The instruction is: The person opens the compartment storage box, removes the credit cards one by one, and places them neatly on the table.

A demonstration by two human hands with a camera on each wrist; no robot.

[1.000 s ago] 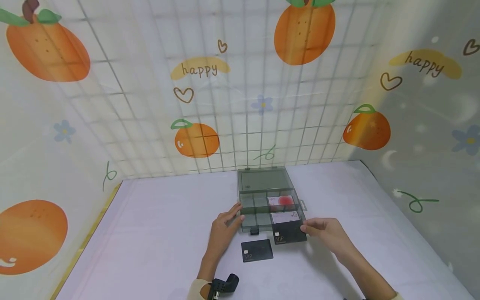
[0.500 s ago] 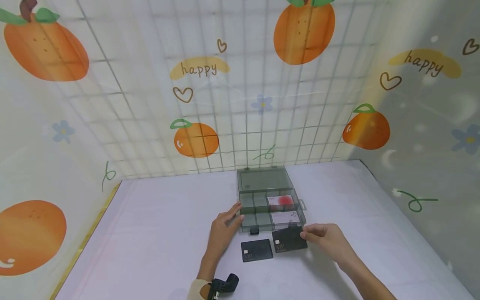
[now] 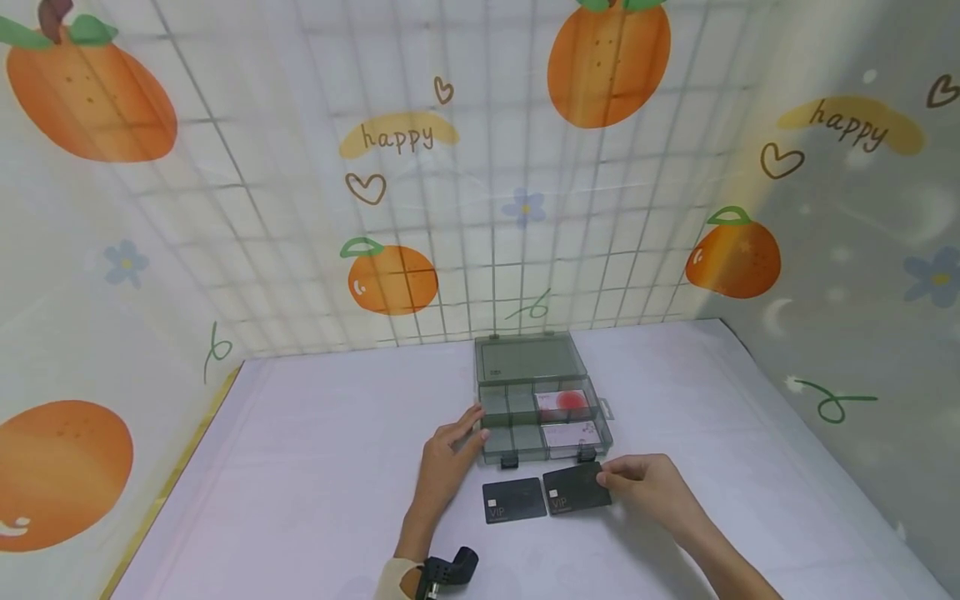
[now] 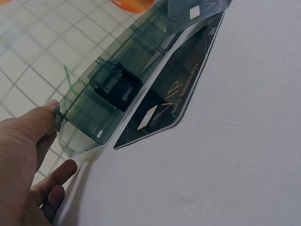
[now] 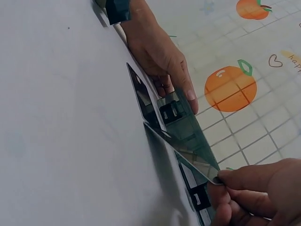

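Note:
A translucent green compartment box [image 3: 534,456] lies with its lid [image 3: 532,360] folded back. My left hand [image 3: 447,467] rests against its left side, thumb and fingers extended at the near corner, also seen in the left wrist view. Between thumb and fingers, my right hand [image 3: 658,490] pinches a black VIP card [image 3: 572,492] by its right edge. The right wrist view shows this card [image 5: 176,151] tilted, its held end raised and its far end low over the table. Beside it, a second black VIP card [image 3: 513,502] lies flat in front of the box.
In the box's right compartments lie a red-and-white card [image 3: 551,403] and a pale card [image 3: 566,435]. Two dark latches, including the left latch [image 3: 509,460], stick out at the front. A white cloth [image 3: 322,467] covers the table. A printed curtain [image 3: 285,208] hangs behind.
My right hand has drawn the pinched card from over the box's front edge toward me, uncovering the right latch. It is now alongside the other card. My left hand has stayed at the box.

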